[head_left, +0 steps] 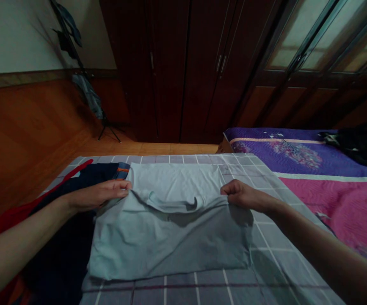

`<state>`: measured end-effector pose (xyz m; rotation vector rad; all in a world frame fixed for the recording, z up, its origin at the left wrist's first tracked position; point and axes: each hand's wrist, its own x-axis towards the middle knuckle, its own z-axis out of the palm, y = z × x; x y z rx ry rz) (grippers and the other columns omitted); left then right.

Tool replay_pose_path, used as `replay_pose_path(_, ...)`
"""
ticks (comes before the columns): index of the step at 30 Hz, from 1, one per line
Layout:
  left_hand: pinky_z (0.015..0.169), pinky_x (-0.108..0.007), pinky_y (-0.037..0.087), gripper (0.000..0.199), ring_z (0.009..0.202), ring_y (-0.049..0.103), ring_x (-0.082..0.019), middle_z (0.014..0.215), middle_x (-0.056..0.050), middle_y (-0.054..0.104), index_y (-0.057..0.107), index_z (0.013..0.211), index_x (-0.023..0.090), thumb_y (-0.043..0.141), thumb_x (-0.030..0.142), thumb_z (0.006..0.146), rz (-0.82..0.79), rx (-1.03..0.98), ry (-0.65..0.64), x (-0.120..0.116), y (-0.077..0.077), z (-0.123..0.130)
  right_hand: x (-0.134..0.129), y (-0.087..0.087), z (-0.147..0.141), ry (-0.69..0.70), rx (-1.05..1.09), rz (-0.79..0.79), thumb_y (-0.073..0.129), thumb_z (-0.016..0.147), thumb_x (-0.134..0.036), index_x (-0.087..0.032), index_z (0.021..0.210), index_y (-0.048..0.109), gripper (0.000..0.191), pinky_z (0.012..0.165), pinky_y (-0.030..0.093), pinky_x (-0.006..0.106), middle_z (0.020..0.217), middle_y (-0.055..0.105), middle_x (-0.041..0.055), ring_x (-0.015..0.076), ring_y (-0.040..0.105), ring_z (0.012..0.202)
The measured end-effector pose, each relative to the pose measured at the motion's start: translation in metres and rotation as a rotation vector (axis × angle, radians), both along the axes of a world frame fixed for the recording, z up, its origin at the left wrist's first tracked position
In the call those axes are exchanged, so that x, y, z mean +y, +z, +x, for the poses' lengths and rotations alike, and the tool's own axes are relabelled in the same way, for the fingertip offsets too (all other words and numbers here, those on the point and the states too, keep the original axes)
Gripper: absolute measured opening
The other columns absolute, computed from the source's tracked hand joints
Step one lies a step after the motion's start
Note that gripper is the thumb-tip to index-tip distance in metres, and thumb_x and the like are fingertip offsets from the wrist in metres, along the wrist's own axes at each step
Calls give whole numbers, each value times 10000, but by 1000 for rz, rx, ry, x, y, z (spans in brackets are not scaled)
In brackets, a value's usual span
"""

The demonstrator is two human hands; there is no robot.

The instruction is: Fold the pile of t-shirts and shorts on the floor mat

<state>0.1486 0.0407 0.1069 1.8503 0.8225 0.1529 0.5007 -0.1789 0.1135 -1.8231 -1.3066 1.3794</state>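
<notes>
A pale T-shirt (167, 241) lies partly folded over itself on a grey checked cloth, its collar running across the middle. With fingers pinched, my left hand (111, 192) grips the shirt near its left shoulder. My right hand (242, 195) is closed on the opposite shoulder. Between the two hands the fabric is lifted slightly, and the collar sags. Behind the collar, the shirt's far part (173, 176) lies flat. Dark navy clothing (65, 237) with an orange stripe sits under and beside my left forearm.
The grey checked cloth (196, 288) covers the surface in front of me. Red fabric (15, 216) lies at the left edge. A purple and pink bed cover (297, 156) with a dark garment (361, 144) is at right. Behind stand a dark wardrobe (170, 84) and a clothes stand (78, 59).
</notes>
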Motion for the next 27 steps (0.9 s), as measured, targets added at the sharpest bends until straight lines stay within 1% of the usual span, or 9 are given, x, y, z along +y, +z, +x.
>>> replay_pose_path(3,720,-282,493,351,811,607,-190,911,-50,639,612,897,182,614,500,749,-198,-85,-111,46,-9,41,57,-9,27,-86,-82,50,463,556,-227,-174,558,499,64,415,265,187,463,447,-55,64,365,415)
replay_pose_path(6,654,-243,463,405,739,585,-163,827,-20,620,585,904,175,657,517,700,-158,-76,-33,78,-40,68,101,-41,49,-160,-185,70,465,546,-182,-170,544,502,40,411,255,186,435,440,-58,62,363,406)
replay_pose_path(8,616,-227,442,437,692,573,-151,777,-7,612,580,903,166,678,525,675,-148,-45,-23,91,-64,72,115,-66,60,-190,-246,77,487,548,-167,-162,549,529,43,416,266,185,440,466,-50,68,394,419)
replay_pose_path(10,598,-221,427,449,669,569,-145,765,-3,614,577,924,160,671,528,685,-122,-35,-27,98,-83,69,117,-86,68,-198,-278,99,518,576,-183,-153,599,583,75,433,295,184,489,524,-34,81,442,458)
replay_pose_path(13,535,-205,380,427,601,543,-134,697,9,603,580,851,149,654,539,694,-7,0,-6,104,-96,62,111,-103,77,-209,-303,156,549,668,-295,-141,687,632,176,462,337,194,573,578,-5,99,481,511)
replay_pose_path(17,524,-209,368,386,589,530,-137,666,14,587,568,786,156,556,542,771,203,-53,111,111,-98,66,111,-111,85,-273,-395,245,486,778,-461,-125,788,645,371,490,359,212,617,585,13,119,497,543)
replay_pose_path(20,581,-228,403,342,662,573,-164,708,-2,617,581,798,171,452,486,833,466,26,167,114,-102,73,118,-116,86,-309,-526,281,462,809,-461,-139,773,653,376,525,366,224,638,600,20,146,538,599)
replay_pose_path(23,609,-249,394,245,673,586,-187,674,-9,625,588,730,192,478,395,811,611,154,192,112,-109,76,122,-119,81,-320,-680,294,472,828,-424,-155,737,670,347,564,356,243,656,625,37,181,583,658)
replay_pose_path(27,720,-287,409,229,851,607,-222,944,-54,660,614,923,213,455,359,848,723,180,228,103,-113,78,118,-119,70,-340,-855,305,459,870,-400,-157,853,706,347,607,349,275,750,677,89,238,625,746)
